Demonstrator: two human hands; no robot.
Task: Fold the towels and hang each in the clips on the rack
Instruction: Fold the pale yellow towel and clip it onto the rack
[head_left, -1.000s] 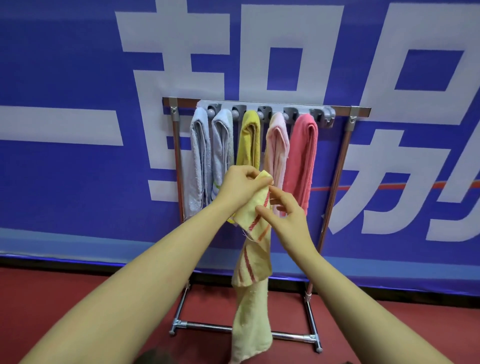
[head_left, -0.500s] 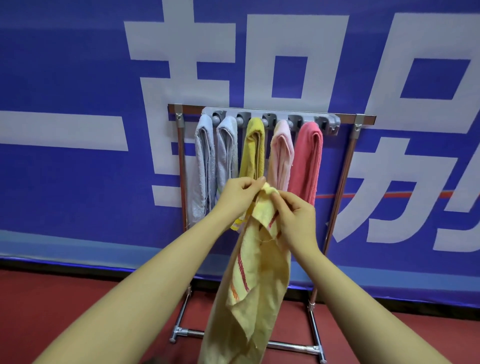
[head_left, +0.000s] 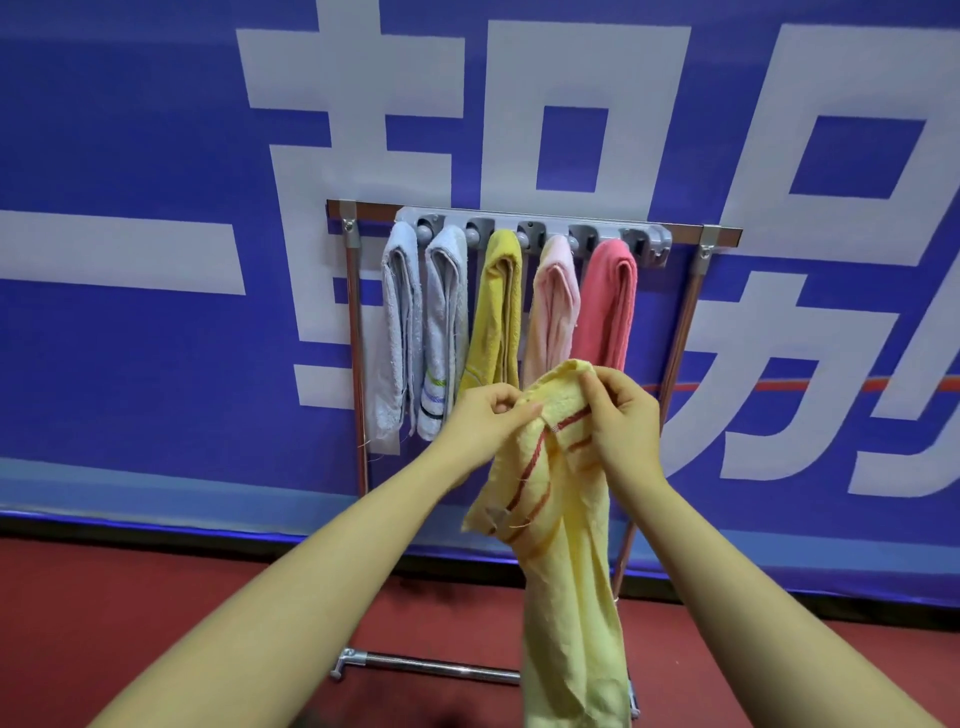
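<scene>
Towels: 1 pale yellow towel hangs below both pinching hands, left hand and right hand closed on its top edge; beyond the grip, 5 folded towels hang clipped on 1 rack.

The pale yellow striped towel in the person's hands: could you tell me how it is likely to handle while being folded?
The yellow towel is probably floppy: below the left hand and right hand it hangs limp and creased. It seems light, since fingertip pinches carry it. A fold will likely slump open unless held, because nothing supports it.
</scene>
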